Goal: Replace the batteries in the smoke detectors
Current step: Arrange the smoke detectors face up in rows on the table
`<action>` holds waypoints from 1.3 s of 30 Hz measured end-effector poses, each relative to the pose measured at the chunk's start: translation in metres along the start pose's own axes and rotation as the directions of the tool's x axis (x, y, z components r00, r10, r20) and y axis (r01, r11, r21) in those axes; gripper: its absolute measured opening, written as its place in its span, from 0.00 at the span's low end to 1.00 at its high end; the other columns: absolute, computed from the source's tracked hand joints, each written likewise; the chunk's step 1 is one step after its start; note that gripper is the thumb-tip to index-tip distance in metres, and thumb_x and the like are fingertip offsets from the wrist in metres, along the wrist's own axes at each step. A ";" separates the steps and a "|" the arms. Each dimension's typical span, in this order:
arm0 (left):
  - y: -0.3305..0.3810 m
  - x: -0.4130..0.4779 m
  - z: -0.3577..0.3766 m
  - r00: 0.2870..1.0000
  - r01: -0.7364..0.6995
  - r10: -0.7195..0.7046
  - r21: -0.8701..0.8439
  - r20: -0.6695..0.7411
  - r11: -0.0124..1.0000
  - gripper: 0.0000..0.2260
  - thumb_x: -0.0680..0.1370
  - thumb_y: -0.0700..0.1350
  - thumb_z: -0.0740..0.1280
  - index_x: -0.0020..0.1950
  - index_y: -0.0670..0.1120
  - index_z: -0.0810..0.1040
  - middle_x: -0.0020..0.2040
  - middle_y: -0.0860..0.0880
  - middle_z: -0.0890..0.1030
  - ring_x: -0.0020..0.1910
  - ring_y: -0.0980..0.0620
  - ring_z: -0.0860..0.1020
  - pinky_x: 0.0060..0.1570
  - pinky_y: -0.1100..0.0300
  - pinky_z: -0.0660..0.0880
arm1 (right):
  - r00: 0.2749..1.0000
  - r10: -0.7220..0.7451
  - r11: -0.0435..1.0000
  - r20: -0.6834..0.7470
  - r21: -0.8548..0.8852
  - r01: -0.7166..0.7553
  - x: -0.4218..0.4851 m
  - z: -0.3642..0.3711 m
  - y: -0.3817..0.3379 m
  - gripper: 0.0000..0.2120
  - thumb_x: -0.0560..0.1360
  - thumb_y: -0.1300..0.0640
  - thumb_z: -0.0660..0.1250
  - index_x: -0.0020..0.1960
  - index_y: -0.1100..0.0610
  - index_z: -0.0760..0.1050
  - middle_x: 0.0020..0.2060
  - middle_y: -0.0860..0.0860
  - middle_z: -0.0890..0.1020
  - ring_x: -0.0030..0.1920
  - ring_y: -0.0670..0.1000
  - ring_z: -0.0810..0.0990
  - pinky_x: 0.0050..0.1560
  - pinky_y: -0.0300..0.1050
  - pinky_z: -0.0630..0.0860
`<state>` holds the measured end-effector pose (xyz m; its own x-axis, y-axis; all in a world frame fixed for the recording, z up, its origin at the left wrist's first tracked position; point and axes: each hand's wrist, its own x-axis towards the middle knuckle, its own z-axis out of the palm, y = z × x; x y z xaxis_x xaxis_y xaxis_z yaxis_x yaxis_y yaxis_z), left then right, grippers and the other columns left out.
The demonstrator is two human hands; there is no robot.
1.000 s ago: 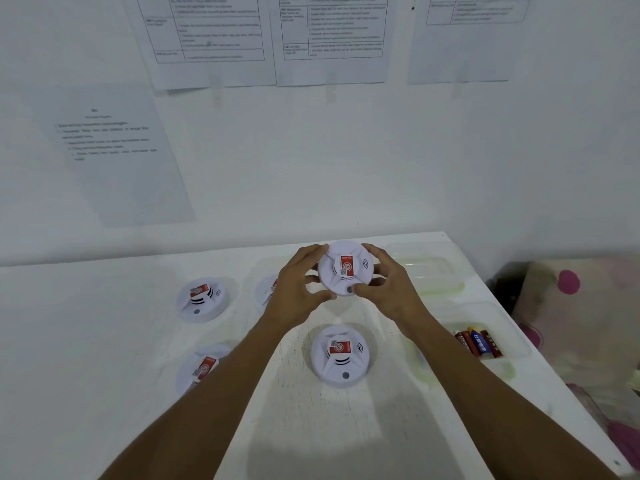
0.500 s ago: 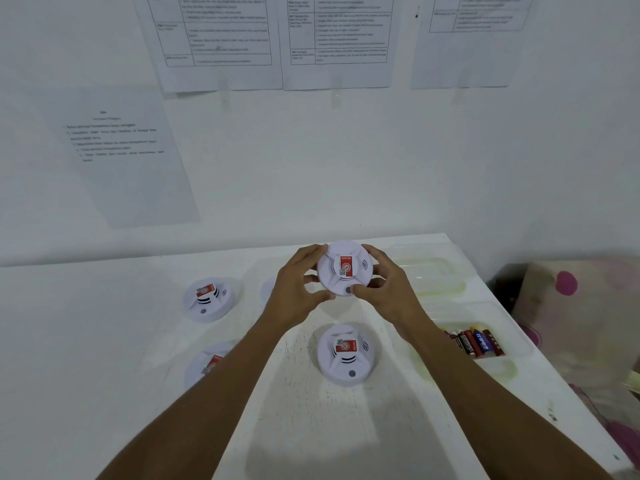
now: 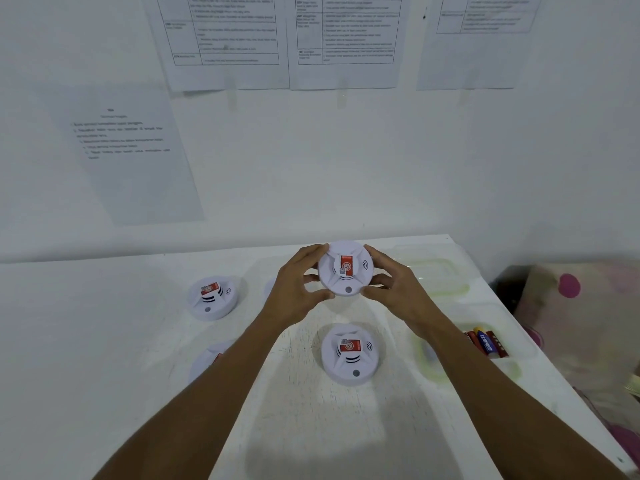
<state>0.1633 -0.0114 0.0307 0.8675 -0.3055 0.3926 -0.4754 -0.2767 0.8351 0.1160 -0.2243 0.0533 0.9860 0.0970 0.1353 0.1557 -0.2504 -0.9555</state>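
A round white smoke detector (image 3: 346, 271) with a red label is held above the white table (image 3: 104, 341), its face toward me. My left hand (image 3: 294, 289) grips its left rim and my right hand (image 3: 394, 289) grips its right rim, fingers curled round the edge. Another detector (image 3: 349, 355) lies on the table just below the held one. A third detector (image 3: 213, 297) lies to the left. A fourth (image 3: 207, 362) shows partly behind my left forearm. Several batteries (image 3: 486, 344) lie in a clear tray (image 3: 512, 368) to the right.
A second clear tray (image 3: 440, 275) sits at the table's back right. The wall behind carries several printed sheets (image 3: 228, 36). A spotted fabric (image 3: 581, 313) lies beyond the table's right edge. The edge of another detector (image 3: 270, 289) peeks out behind my left hand.
Both hands keep hold of the detector at the same place. The view has shifted slightly to the left, so table objects appear a little further right.
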 end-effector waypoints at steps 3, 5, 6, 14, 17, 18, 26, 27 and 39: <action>-0.002 -0.001 0.000 1.000 0.007 -0.007 -0.008 0.004 1.000 0.35 0.66 0.35 0.79 0.71 0.46 0.71 0.65 0.51 0.75 0.59 0.58 0.77 0.51 0.68 0.77 | 1.000 -0.011 0.999 0.025 -0.049 0.013 0.001 -0.003 0.000 0.35 0.71 0.68 0.72 0.73 0.49 0.66 0.62 0.43 0.78 0.51 0.46 0.82 0.46 0.40 0.79; -0.002 -0.001 -0.001 1.000 0.014 -0.014 -0.012 0.006 1.000 0.35 0.66 0.35 0.79 0.71 0.45 0.71 0.64 0.51 0.75 0.58 0.60 0.77 0.51 0.67 0.77 | 1.000 -0.015 0.997 0.022 -0.079 0.016 0.003 -0.003 0.003 0.36 0.70 0.67 0.74 0.73 0.49 0.66 0.62 0.44 0.77 0.50 0.47 0.83 0.47 0.42 0.80; -0.002 -0.001 0.000 1.000 0.015 -0.015 -0.013 0.006 1.000 0.35 0.66 0.35 0.79 0.71 0.45 0.71 0.64 0.51 0.75 0.58 0.59 0.77 0.52 0.66 0.78 | 1.000 -0.014 0.996 0.018 -0.089 0.016 0.003 -0.003 0.004 0.37 0.69 0.67 0.75 0.73 0.49 0.65 0.62 0.44 0.77 0.50 0.47 0.83 0.48 0.44 0.81; -0.002 0.001 0.001 1.000 0.000 0.000 -0.002 0.007 1.000 0.35 0.67 0.35 0.79 0.71 0.45 0.71 0.66 0.50 0.75 0.60 0.53 0.77 0.53 0.64 0.78 | 0.999 -0.024 0.987 -0.028 -0.159 0.019 0.008 -0.002 0.009 0.38 0.66 0.64 0.78 0.71 0.45 0.66 0.60 0.44 0.77 0.47 0.47 0.83 0.45 0.45 0.82; -0.003 0.002 0.003 1.000 0.006 -0.006 -0.002 0.007 1.000 0.34 0.67 0.36 0.79 0.70 0.48 0.71 0.64 0.51 0.76 0.60 0.53 0.78 0.53 0.64 0.78 | 0.999 -0.027 0.980 -0.028 -0.195 0.021 0.009 -0.003 0.011 0.38 0.66 0.62 0.78 0.70 0.45 0.66 0.59 0.42 0.77 0.46 0.46 0.83 0.41 0.38 0.78; -0.004 0.002 0.004 1.000 0.006 -0.006 -0.003 0.006 1.000 0.33 0.67 0.36 0.79 0.69 0.50 0.71 0.64 0.52 0.76 0.59 0.53 0.78 0.53 0.65 0.78 | 0.999 -0.031 0.978 -0.029 -0.207 0.024 0.009 -0.003 0.012 0.38 0.66 0.62 0.78 0.70 0.44 0.66 0.59 0.42 0.77 0.45 0.45 0.83 0.40 0.37 0.77; -0.010 0.003 0.008 0.999 0.020 -0.020 -0.002 0.027 1.000 0.33 0.67 0.36 0.79 0.70 0.45 0.72 0.63 0.53 0.76 0.58 0.61 0.77 0.52 0.67 0.77 | 0.999 -0.015 0.967 -0.037 -0.256 0.005 0.012 -0.004 0.019 0.38 0.66 0.60 0.79 0.71 0.45 0.65 0.58 0.41 0.77 0.46 0.42 0.82 0.39 0.32 0.74; -0.011 0.003 0.009 0.999 0.021 -0.020 -0.006 0.028 1.000 0.33 0.68 0.36 0.79 0.70 0.44 0.72 0.62 0.53 0.76 0.58 0.62 0.77 0.52 0.68 0.77 | 0.999 -0.018 0.964 -0.041 -0.265 0.006 0.013 -0.004 0.020 0.38 0.66 0.60 0.79 0.71 0.46 0.66 0.58 0.41 0.77 0.46 0.42 0.82 0.38 0.32 0.74; -0.028 -0.001 0.019 0.996 0.071 -0.071 0.013 0.053 0.997 0.32 0.68 0.38 0.79 0.69 0.49 0.72 0.62 0.54 0.77 0.58 0.55 0.78 0.54 0.64 0.78 | 0.998 -0.065 0.866 0.013 -0.496 0.063 0.019 -0.006 0.036 0.36 0.66 0.53 0.79 0.70 0.49 0.67 0.58 0.44 0.76 0.47 0.45 0.79 0.48 0.38 0.77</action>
<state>0.1728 -0.0208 -0.0003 0.8903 -0.3325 0.3111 -0.4147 -0.3097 0.8556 0.1406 -0.2368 0.0232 0.9731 0.1255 0.1934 0.2258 -0.6883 -0.6894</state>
